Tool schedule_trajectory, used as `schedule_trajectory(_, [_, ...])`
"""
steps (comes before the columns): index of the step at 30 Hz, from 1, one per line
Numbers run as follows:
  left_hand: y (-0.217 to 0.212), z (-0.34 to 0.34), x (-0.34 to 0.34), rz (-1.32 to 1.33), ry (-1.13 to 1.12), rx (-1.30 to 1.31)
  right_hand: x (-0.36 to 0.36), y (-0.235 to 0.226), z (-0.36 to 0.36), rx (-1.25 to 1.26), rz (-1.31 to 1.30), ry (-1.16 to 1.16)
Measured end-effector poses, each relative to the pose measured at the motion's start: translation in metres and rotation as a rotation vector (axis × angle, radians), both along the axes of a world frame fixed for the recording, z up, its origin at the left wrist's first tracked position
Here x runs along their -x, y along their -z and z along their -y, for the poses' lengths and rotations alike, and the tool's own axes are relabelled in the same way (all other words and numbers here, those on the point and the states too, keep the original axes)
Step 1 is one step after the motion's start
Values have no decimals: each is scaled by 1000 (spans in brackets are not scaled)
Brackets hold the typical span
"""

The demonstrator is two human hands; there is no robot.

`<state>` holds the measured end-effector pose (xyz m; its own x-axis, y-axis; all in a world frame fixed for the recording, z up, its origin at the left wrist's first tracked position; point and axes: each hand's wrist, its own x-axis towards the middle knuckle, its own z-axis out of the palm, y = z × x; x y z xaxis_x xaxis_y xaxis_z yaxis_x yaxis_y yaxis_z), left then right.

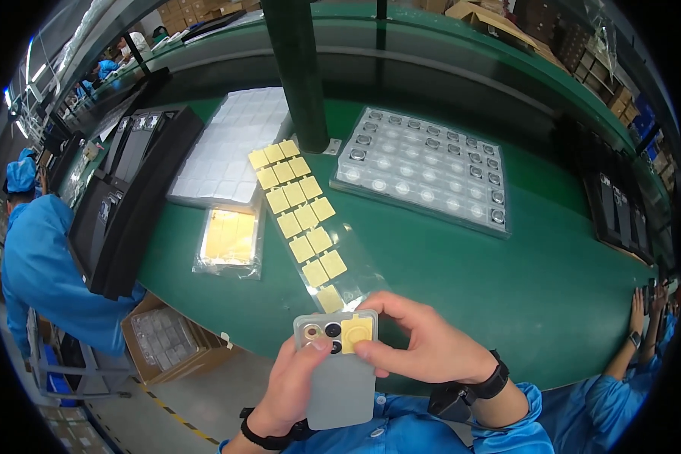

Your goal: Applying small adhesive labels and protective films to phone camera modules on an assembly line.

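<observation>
Close to my body, a grey phone-shaped device (340, 392) is held up, its back facing me. Dark round lenses and a gold-rimmed ring sit near its top. A yellow square sticker (358, 334) covers its upper right corner, over a round raised shape. My left hand (289, 382) is closed around the left edge, thumb on the back by the lenses. My right hand (424, 340) grips the upper right corner, thumb against the sticker's lower edge and index finger at the top. Just beyond lies a clear sheet of yellow stickers (301, 208), with gaps toward its near end.
A clear tray (424, 170) with several round metal parts lies at the back right. A white compartment tray (231, 144), a bag of yellow sheets (229, 238) and a black tray (125, 197) are left. A green post (295, 76) rises centrally. Other people work at both sides.
</observation>
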<state>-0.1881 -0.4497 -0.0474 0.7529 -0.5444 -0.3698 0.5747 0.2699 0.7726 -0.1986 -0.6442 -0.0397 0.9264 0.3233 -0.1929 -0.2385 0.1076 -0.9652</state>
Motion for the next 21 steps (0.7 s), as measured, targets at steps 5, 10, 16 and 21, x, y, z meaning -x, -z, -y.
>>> schedule_trajectory(5, [-2, 14, 6, 120, -146, -166, 1, 3, -4, 90, 129, 65])
schedule_trajectory(10, [-5, 18, 0, 130, -153, -192, -3, 2, -2, 85, 0, 58])
schedule_trajectory(16, [-1, 22, -1, 65, -165, -157, -5, -2, 1, 217, 79, 42])
schedule_trajectory(21, [10, 18, -5, 22, -115, -85, -4, 9, -1, 97, 187, 149])
